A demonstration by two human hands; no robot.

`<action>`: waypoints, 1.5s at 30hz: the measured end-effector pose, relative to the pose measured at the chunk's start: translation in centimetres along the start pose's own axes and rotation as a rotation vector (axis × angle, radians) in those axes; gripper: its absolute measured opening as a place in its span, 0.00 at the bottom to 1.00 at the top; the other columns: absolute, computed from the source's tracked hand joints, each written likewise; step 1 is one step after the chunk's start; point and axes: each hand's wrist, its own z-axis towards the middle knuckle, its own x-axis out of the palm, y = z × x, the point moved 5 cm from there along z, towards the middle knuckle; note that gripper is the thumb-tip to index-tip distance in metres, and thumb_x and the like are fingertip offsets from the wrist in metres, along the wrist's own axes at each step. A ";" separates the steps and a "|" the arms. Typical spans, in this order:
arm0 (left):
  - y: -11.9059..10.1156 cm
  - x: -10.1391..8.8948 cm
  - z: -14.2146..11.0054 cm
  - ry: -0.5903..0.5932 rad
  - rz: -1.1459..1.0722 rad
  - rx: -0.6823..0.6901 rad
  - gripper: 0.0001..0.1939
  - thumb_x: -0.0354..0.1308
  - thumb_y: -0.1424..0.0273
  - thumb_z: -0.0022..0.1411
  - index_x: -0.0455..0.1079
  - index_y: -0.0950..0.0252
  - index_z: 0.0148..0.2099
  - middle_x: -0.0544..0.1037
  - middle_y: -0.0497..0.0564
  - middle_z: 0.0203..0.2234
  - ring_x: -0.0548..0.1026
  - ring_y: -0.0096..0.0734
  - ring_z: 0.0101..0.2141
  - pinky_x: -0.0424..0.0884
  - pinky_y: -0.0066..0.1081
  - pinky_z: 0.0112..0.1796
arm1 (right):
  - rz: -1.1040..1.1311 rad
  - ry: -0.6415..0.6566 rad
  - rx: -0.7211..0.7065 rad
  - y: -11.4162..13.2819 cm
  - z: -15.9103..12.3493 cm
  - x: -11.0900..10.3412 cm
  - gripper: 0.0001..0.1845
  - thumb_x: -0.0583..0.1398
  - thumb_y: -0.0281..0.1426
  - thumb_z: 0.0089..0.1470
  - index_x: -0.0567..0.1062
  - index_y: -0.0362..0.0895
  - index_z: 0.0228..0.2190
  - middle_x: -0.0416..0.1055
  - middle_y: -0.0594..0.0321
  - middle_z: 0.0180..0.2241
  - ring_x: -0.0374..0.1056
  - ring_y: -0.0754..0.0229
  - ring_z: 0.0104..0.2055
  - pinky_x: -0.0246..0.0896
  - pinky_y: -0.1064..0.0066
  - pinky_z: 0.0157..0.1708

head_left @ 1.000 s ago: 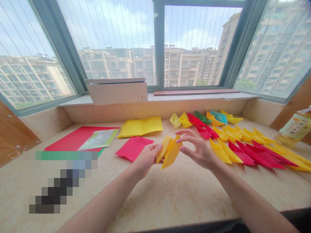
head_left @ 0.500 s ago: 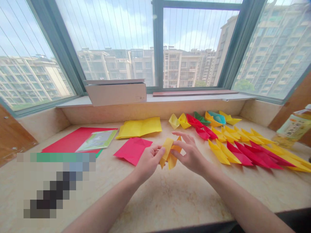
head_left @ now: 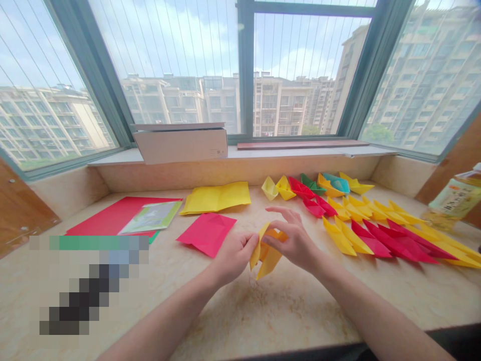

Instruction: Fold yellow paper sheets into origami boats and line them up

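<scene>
A partly opened piece of folded yellow paper [head_left: 269, 258] is held between my hands above the stone counter. My left hand [head_left: 237, 254] pinches its left side between thumb and fingers. On the other side my right hand [head_left: 293, 237] grips the paper with thumb and a finger, other fingers raised and bent over it. The paper's flaps stand apart, their points hanging downward; part of the right flap is behind my fingers. Just left of my hands lies a creased pink-red sheet [head_left: 206, 233], and behind it a folded stack of yellow paper [head_left: 216, 197].
Folded paper boats in rows fill the right side, among them yellow boats [head_left: 346, 236] and red boats [head_left: 391, 241]. A bottle [head_left: 454, 195] stands far right. Red sheets [head_left: 101, 215] under a clear packet [head_left: 153, 217] lie left. A white box [head_left: 181, 145] rests on the sill.
The yellow paper has turned and its flaps have spread, the lower point now hanging further down. My left hand has shifted slightly right and down; the right hand stays nearly in place.
</scene>
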 end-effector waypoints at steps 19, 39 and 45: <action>-1.0 0.8 -0.4 0.088 -0.055 0.048 0.24 0.47 0.52 0.68 0.74 0.65 0.35 0.78 0.52 0.26 0.74 0.29 0.26 0.67 0.25 0.28 | 0.027 -0.037 0.025 -0.2 0.0 -0.2 0.09 0.63 0.39 0.57 0.77 0.47 0.32 0.70 0.57 0.39 0.67 0.51 0.45 0.57 0.54 0.50; -2.0 0.8 -0.7 0.033 0.074 0.244 0.20 0.48 0.66 0.71 0.69 0.61 0.60 0.78 0.55 0.48 0.74 0.39 0.50 0.69 0.34 0.51 | 0.017 0.027 -0.038 -0.4 -0.1 0.4 0.11 0.64 0.41 0.56 0.75 0.46 0.32 0.72 0.58 0.38 0.69 0.53 0.43 0.58 0.57 0.49; -2.2 0.9 -0.9 0.012 0.147 0.240 0.20 0.45 0.67 0.71 0.70 0.62 0.59 0.80 0.53 0.40 0.77 0.35 0.41 0.70 0.32 0.47 | 0.000 0.041 -0.042 -0.1 0.0 0.4 0.09 0.62 0.38 0.58 0.73 0.46 0.31 0.72 0.58 0.37 0.69 0.54 0.41 0.58 0.58 0.47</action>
